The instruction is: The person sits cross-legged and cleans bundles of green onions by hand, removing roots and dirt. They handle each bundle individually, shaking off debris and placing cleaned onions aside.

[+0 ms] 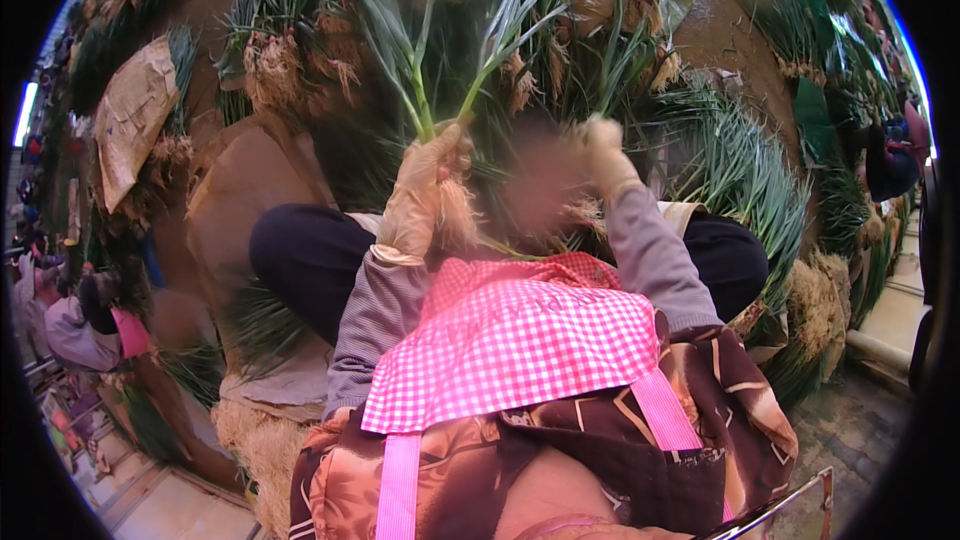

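Note:
My left hand [431,180], in a pale rubber glove, is closed around several green onion stalks [424,101]. Their leaves fan upward, and pale stringy roots [456,214] hang below the fist. To the right, my right hand [606,150] wears a similar glove and is raised with its fingers curled, blurred at the tips. Green leaves lie right behind it; whether it grips any of them is unclear. A blurred patch covers the space between the hands. More loose roots [586,214] show just below my right hand, over my lap.
Rooted bundles of green onions [274,64] lie ahead, with a large leafy pile [739,157] at the right. Brown paper sheets [251,187] spread at the left. Another person [86,322] sits at the far left, and one more [892,157] at the far right.

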{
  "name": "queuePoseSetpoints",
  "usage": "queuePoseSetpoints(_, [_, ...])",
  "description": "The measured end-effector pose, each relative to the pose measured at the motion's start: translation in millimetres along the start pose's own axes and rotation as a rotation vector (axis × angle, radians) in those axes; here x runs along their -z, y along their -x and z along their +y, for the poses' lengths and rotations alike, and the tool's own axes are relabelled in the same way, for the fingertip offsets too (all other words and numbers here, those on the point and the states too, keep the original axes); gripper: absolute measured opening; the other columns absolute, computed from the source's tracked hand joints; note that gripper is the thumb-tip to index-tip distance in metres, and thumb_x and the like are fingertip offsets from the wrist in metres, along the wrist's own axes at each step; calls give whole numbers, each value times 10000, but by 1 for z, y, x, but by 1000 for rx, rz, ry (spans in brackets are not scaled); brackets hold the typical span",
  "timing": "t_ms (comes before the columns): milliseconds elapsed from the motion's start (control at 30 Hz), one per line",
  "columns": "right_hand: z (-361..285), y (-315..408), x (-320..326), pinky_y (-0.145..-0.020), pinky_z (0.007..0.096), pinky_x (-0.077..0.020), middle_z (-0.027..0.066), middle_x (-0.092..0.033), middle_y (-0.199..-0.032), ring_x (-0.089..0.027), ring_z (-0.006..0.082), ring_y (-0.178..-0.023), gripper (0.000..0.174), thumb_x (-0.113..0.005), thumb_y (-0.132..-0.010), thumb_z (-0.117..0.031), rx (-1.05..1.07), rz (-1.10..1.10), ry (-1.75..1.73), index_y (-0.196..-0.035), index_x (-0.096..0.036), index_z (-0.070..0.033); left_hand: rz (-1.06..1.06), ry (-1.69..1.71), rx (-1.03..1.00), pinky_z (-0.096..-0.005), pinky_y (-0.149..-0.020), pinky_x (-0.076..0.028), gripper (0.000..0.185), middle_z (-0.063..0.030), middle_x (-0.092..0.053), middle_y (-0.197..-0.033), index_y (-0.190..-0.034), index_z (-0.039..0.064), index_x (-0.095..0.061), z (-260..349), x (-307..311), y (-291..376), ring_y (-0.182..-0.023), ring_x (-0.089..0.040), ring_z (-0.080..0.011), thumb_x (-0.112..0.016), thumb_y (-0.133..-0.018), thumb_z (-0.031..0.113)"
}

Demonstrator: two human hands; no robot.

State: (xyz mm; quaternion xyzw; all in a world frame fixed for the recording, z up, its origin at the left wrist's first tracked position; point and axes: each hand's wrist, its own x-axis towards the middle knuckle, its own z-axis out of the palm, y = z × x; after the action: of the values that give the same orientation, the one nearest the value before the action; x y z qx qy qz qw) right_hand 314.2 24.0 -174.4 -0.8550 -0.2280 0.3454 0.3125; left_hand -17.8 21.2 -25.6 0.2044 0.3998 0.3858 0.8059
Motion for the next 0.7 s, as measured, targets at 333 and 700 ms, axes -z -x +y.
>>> queuePoseSetpoints(333, [-150, 148, -10, -546, 239, -457, 19, -638, -809, -567, 85, -647, 302, -643, -890, -211, 405, -1011, -392, -1162, -632, -80, -29, -88, 40, -262, -527, -493, 230, -62, -695, -860, -1126, 46, -627, 2, -1, 5, -618, -624, -123, -597, -938, 175])
queuePoseSetpoints(700, [-82, 57, -27, -514, 296, -468, 82, -655, -741, -618, 160, -612, 126, -552, -891, -144, 658, -419, -99, -902, -600, -28, -46, 53, -283, -178, -468, -447, 340, -22, -607, -767, -1265, 36, -561, 49, -16, 35, -559, -549, -72, -583, -952, 168])
